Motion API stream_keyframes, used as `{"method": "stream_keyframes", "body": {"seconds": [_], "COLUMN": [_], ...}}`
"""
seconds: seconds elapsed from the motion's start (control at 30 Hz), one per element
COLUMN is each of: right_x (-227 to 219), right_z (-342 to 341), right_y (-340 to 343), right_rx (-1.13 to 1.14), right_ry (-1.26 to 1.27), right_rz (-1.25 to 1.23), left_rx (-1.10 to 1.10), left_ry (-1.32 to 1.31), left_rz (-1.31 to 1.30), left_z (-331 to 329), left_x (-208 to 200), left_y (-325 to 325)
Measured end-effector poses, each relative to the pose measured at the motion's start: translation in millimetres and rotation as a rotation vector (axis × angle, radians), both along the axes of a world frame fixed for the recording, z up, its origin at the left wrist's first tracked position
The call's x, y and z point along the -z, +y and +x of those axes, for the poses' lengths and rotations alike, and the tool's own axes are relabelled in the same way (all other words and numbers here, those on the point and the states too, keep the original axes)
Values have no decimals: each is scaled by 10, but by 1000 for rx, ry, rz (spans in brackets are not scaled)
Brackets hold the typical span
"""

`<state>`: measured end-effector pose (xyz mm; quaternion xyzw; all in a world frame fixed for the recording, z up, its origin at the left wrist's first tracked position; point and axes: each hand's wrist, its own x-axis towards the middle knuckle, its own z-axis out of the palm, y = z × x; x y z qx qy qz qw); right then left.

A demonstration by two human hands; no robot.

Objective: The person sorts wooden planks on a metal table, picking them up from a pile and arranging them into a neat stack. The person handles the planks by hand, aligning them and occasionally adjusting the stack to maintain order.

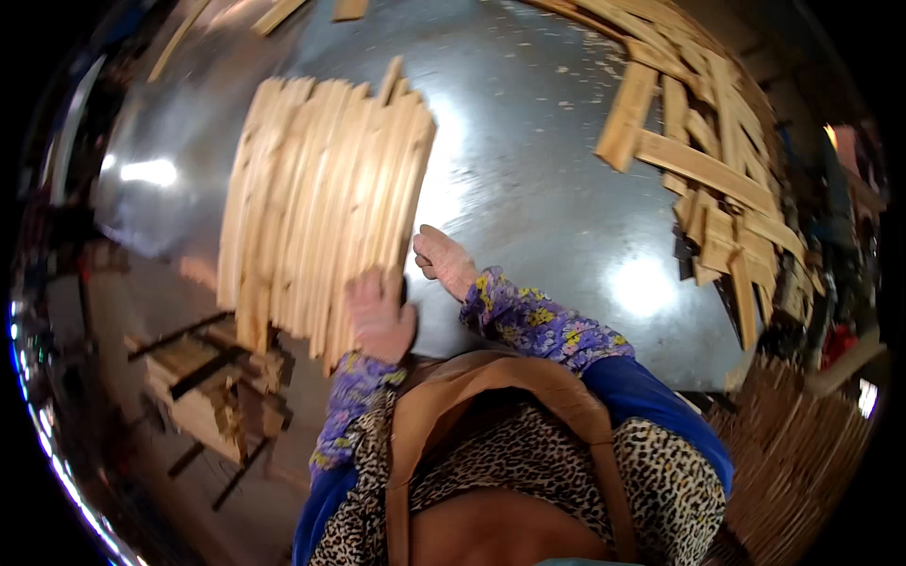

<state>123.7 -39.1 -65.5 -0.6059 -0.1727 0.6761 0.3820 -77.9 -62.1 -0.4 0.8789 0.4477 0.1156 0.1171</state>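
Observation:
Pale wooden slats lie side by side in a wide row on a shiny metal table, their near ends jutting past its edge. My left hand rests on the near ends at the row's right side, fingers extended flat over the wood. Just right of the row, apart from its right edge, is my right hand. Its fingers are curled in, and nothing shows in them. Purple flowered sleeves cover both forearms.
A jumbled heap of wooden boards covers the table's right side. Below the table's left edge, a stack of wood sits among dark bars. Bundled thin sticks are at lower right. A few loose slats lie at the far edge.

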Motion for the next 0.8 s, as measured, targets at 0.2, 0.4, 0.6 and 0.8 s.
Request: {"method": "stream_keyframes", "body": {"seconds": [0.2,0.4,0.6,0.8], "right_x": [258,331,432,73], "right_z": [2628,4938,4848,4635], "right_y": [-240,-601,-370,-751], "right_rx": [857,1438,1413,1012], "right_ry": [-722,-67,-81,-301], "right_rz": [-12,64,406,193], "left_rx": [-25,147,288,295], "left_ry": [167,-36,-334,154], "left_rz": [-163,-203,-28,-236], "left_z": [119,1624,4119,5023], "left_x": [-83,-111,872,718], "left_y": [108,980,2299,2676]}}
